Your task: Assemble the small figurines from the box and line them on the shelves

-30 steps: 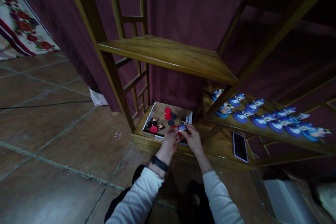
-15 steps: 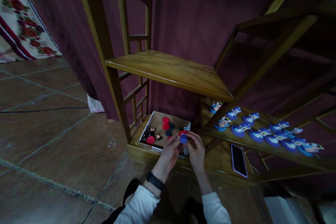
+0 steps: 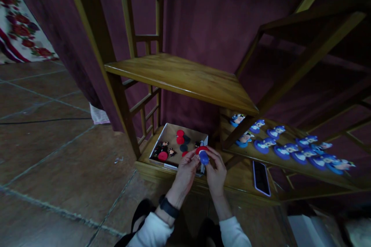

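Over the front right corner of a shallow cardboard box [image 3: 188,125], my left hand [image 3: 186,170] and my right hand [image 3: 216,170] meet on a small toy figure [image 3: 204,158]. A rounded blue part of it faces me, with a red disc-like part behind. Both hands are closed, fingertips pinching its two sides. Fingers hide the rest of the toy. Inside the box lie red discs [image 3: 162,156], dark discs [image 3: 183,148] and small black-haired figure pieces [image 3: 172,152].
A wooden shelf board [image 3: 179,77] juts out above the box. To the right, several blue-based figurines [image 3: 285,150] stand on a lower shelf. A phone [image 3: 261,178] lies in front of them. Wooden posts [image 3: 116,96] frame the left side, before a maroon curtain [image 3: 203,19].
The toy has tilted between my fingers, so more of its blue part shows below the red. My hands keep their grip. The view has shifted slightly.
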